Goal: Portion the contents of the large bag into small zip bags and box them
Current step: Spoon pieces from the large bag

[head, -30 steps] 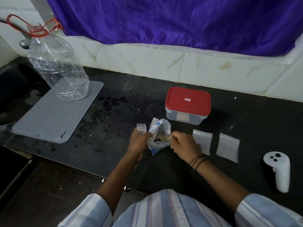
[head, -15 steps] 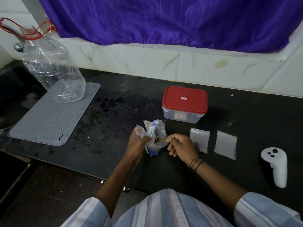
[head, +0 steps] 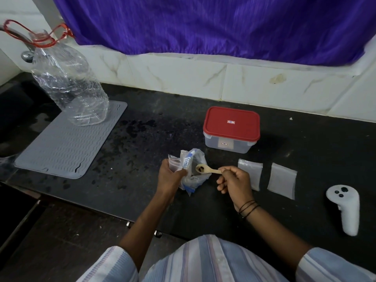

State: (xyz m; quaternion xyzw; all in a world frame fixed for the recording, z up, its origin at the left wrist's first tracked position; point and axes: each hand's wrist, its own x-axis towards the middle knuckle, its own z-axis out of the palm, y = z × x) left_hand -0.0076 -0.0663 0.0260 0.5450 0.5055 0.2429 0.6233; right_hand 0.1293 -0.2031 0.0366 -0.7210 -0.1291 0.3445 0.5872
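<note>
Here the left hand [head: 169,177] grips a small zip bag [head: 173,163] and the large bag [head: 193,169] on the bench [head: 162,127]; the right hand [head: 234,183] pinches a loaded spoon [head: 205,169]. Both bags seem thin, soft and slippery; better to hold them at the rim.

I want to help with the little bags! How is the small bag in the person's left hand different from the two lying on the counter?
The held small bag is upright, gripped by the left hand along with the large bag; the two spare bags lie flat, untouched. The held bag sits left of the spoon; the spare bags lie right of the right hand. All three are small, clear plastic.
</note>
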